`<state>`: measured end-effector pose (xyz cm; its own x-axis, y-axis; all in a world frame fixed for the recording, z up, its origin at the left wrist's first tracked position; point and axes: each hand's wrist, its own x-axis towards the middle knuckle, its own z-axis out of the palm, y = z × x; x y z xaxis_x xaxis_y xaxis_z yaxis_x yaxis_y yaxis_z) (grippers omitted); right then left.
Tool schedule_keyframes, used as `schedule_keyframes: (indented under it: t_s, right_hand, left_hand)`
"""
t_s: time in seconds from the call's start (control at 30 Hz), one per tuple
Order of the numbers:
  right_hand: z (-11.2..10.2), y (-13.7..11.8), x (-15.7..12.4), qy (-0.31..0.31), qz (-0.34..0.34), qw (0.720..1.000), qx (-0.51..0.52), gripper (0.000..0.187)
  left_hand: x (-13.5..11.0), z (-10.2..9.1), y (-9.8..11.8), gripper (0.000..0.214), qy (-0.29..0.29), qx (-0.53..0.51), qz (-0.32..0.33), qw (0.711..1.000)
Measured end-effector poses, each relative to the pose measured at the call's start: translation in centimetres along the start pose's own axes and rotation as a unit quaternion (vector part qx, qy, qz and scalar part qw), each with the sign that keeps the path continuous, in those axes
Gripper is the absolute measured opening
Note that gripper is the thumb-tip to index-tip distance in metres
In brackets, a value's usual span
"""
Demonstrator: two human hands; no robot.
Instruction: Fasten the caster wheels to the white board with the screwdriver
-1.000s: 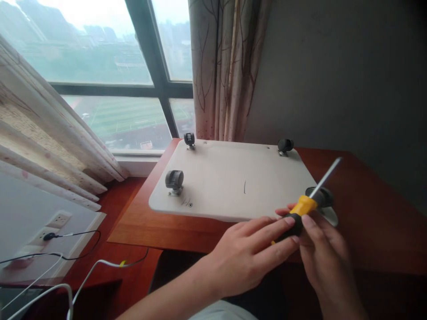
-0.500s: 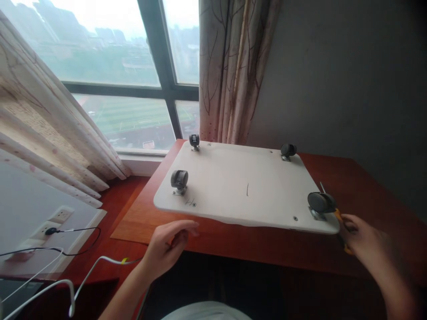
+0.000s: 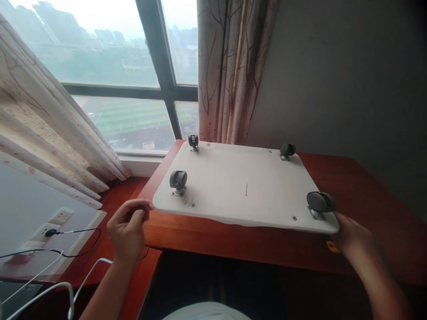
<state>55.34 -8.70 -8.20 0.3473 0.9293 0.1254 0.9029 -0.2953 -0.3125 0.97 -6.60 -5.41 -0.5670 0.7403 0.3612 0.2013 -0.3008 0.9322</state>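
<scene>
A white board [image 3: 230,178] with rounded corners lies on the wooden table, four-wheeled side up. Its grey casters stand near the corners, including the front-left caster [image 3: 178,180] and the front-right caster [image 3: 320,203]. My left hand [image 3: 128,226] is at the board's front-left corner, fingers curled in towards the thumb and nothing visible in them; a fingertip comes up to the edge. At the front-right corner, my right hand [image 3: 353,235] is against the edge, its fingertips hidden. Beneath it shows a yellow handle [image 3: 332,247], the rest covered.
The reddish-brown table [image 3: 360,191] extends to the right of the board. Behind stand a window [image 3: 123,118] and a patterned curtain [image 3: 230,71]. At lower left are wall sockets [image 3: 62,216] with a black plug, and a white cable [image 3: 70,289].
My left hand has moved left and up to the board's front-left corner. My right hand has come in against the right corner; the yellow-handled tool's shaft no longer shows.
</scene>
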Motion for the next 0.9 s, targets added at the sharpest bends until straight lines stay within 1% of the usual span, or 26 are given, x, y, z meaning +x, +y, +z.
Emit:
schedule_keyframes:
  t_s: [0.1, 0.17, 0.2, 0.23, 0.27, 0.3, 0.37, 0.43, 0.5, 0.57, 0.67, 0.73, 0.8, 0.9]
  right_hand:
    - [-0.9, 0.2, 0.9, -0.001, 0.024, 0.999, 0.048, 0.03]
    - [-1.4, -0.2, 2.3, -0.002, 0.056, 0.989, 0.139, 0.032]
    - [-1.5, -0.6, 3.1, -0.004, 0.067, 0.979, 0.194, 0.032]
    - [-1.6, -1.2, 4.0, -0.007, 0.075, 0.965, 0.252, 0.032]
    - [-1.6, -1.9, 4.9, -0.013, 0.08, 0.95, 0.303, 0.032]
    - [-1.7, -2.7, 5.7, -0.025, 0.085, 0.934, 0.347, 0.031]
    - [-1.8, -4.3, 7.1, -0.068, 0.107, 0.9, 0.416, 0.031]
    - [-2.0, -5.7, 8.0, -0.117, 0.141, 0.863, 0.471, 0.032]
    - [-2.1, -6.7, 8.4, -0.144, 0.165, 0.834, 0.506, 0.028]
    - [-2.2, -7.1, 8.5, -0.156, 0.155, 0.821, 0.527, 0.025]
    - [-2.0, -7.0, 8.4, -0.163, 0.125, 0.815, 0.542, 0.023]
    - [-1.7, -6.5, 8.4, -0.16, 0.127, 0.814, 0.544, 0.02]
    - [-1.4, -6.0, 8.5, -0.14, 0.14, 0.812, 0.549, 0.02]
    - [-1.1, -5.2, 8.9, -0.12, 0.131, 0.808, 0.561, 0.036]
  left_hand:
    - [2.3, 0.7, -0.4, 0.016, 0.02, -0.027, -0.067, 0.997]
    - [4.1, 1.5, -0.8, 0.023, 0.016, -0.051, -0.113, 0.992]
    - [5.1, 2.0, -0.9, 0.027, -0.007, -0.052, -0.135, 0.989]
    - [6.0, 2.5, -1.1, 0.029, -0.041, -0.046, -0.158, 0.986]
    - [6.9, 3.1, -1.2, 0.033, -0.087, -0.039, -0.184, 0.978]
    - [7.8, 3.6, -1.3, 0.037, -0.138, -0.033, -0.214, 0.966]
    - [9.3, 4.7, -1.4, 0.045, -0.228, -0.032, -0.278, 0.933]
    - [10.5, 5.4, -1.5, 0.049, -0.286, -0.044, -0.316, 0.904]
    - [11.4, 5.9, -1.7, 0.048, -0.319, -0.06, -0.317, 0.891]
    - [12.2, 6.2, -1.9, 0.046, -0.34, -0.068, -0.303, 0.888]
    - [13.3, 6.2, -2.2, 0.046, -0.371, -0.048, -0.295, 0.879]
    - [14.0, 6.1, -2.4, 0.045, -0.381, -0.034, -0.286, 0.879]
    - [14.6, 5.9, -2.5, 0.043, -0.386, -0.027, -0.271, 0.882]
    - [15.4, 5.8, -2.3, 0.041, -0.4, -0.014, -0.235, 0.886]
